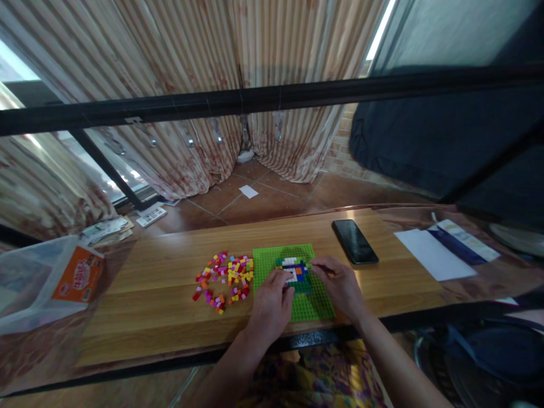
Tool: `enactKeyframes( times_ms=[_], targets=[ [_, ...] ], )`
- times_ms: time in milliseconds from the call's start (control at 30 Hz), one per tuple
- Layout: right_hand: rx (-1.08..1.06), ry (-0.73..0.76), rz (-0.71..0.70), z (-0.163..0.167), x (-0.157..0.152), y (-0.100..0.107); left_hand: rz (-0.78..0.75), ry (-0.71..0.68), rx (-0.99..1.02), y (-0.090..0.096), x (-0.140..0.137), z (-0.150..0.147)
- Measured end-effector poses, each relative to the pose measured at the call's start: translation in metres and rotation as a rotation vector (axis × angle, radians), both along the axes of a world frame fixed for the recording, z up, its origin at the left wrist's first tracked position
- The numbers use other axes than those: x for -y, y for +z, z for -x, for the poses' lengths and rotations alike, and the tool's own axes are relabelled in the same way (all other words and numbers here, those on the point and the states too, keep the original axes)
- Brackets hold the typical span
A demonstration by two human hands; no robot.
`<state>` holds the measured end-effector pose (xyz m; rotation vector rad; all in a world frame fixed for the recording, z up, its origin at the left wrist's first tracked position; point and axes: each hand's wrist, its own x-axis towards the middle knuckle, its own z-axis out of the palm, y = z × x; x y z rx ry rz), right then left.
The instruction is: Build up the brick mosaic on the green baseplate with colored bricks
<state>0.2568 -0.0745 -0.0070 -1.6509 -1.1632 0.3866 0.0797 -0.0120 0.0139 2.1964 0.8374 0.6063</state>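
A lime-green studded baseplate [317, 309] lies on the wooden board, bearing a patch of small toy bricks [301, 271] in white, blue, dark green and orange. My left hand [273, 303] rests over the plate's left half, its fingers curled together at the patch's left side; what is between the fingertips is hidden. At the patch's upper right corner, my right hand [340, 283] has thumb and forefinger pinched on what looks like a small green brick [309, 264]. Loose bricks [240, 270] in yellow, red, pink and orange are scattered left of the plate.
The wooden board [157, 294] also carries a black phone [355, 242] at the right. White paper [419, 255] lies beyond its right edge. A clear plastic box [38, 277] with an orange label stands far left. A dark metal rail [204, 107] crosses behind, before curtains.
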Motion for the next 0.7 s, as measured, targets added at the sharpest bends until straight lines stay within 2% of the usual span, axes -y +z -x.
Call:
enactKeyframes(
  times_ms=[133,300,533,700],
  targets=[
    [0.009,0.038,-0.001,0.001,-0.006,-0.002,-0.023,-0.015,-0.027,-0.002,0.000,0.000],
    [-0.065,0.047,0.017,0.003,-0.009,-0.003,-0.097,-0.056,-0.123,0.004,0.001,-0.004],
    [-0.410,-0.059,0.008,0.009,-0.014,-0.004,-0.221,-0.120,-0.296,0.011,0.000,-0.013],
    [-0.559,-0.090,0.005,0.012,-0.015,-0.001,-0.254,-0.123,-0.348,0.009,0.000,-0.015]
  ],
)
